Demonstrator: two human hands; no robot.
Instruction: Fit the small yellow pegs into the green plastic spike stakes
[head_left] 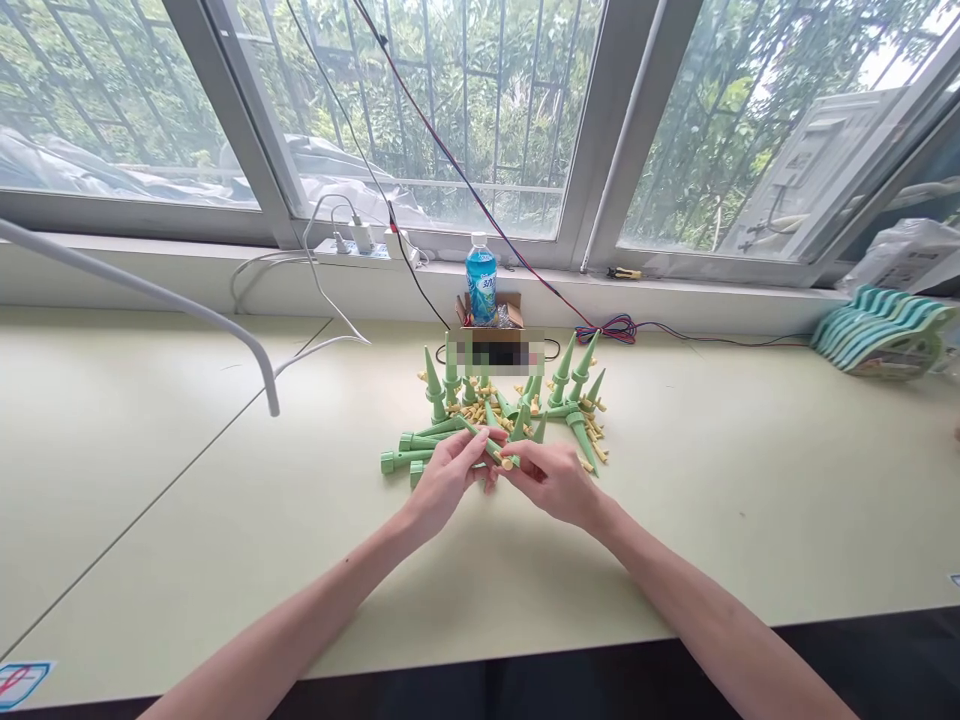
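Note:
My left hand point(451, 467) is closed around a green plastic watering spike point(475, 432), its narrow tip pointing up and to the left. My right hand point(553, 481) pinches a small yellow valve point(507, 463) at the near end of that spike; how far the valve sits in the spike cannot be made out. Just beyond both hands stand several upright green spikes point(433, 388), with loose yellow valves point(474, 411) among them. Other green spikes point(409, 459) lie on their sides to the left of my left hand.
A blue liquid bottle point(481, 284) stands in a small cardboard box point(512, 314) by the window sill. Coiled cable point(615, 328) lies right of it. Teal plastic pieces point(881, 333) are stacked at far right. A white tubular arm point(150, 290) reaches over the pale table point(225, 520) at left.

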